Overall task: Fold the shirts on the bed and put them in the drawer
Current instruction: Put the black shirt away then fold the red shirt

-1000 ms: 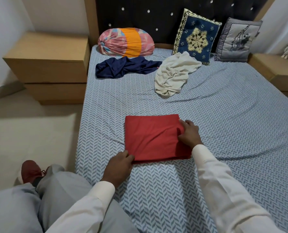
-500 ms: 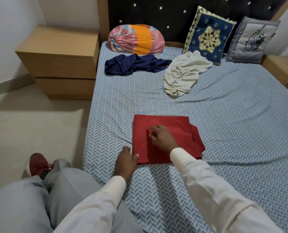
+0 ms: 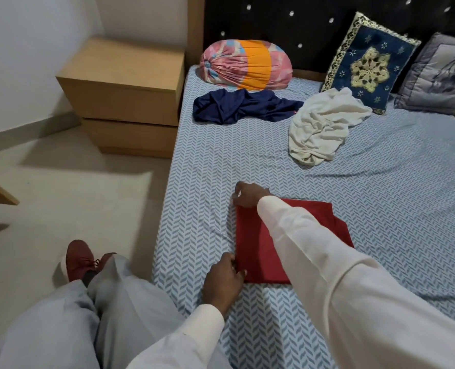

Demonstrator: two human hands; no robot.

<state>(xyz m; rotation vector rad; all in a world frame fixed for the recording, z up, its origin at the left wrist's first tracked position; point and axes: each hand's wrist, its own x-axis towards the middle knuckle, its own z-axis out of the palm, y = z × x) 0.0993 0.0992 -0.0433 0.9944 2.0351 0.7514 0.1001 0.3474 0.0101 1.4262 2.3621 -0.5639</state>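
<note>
Red folded shirt (image 3: 253, 249), a flat rectangle of cloth, lies on the blue herringbone-sheeted bed (image 3: 380, 195), over toward its left side. My left grip (image 3: 223, 278) pinches the near-left corner, and my right grip (image 3: 249, 194) reaches across and curls onto the far-left one. The crumpled navy shirt (image 3: 242, 106) and crumpled cream shirt (image 3: 319, 126) are up by the pillows, and the wooden two-drawer nightstand (image 3: 125, 97) is right beside the bed.

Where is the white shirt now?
In the head view the white shirt lies crumpled far up the bed, in front of the blue cushion and right of the navy shirt.
</note>
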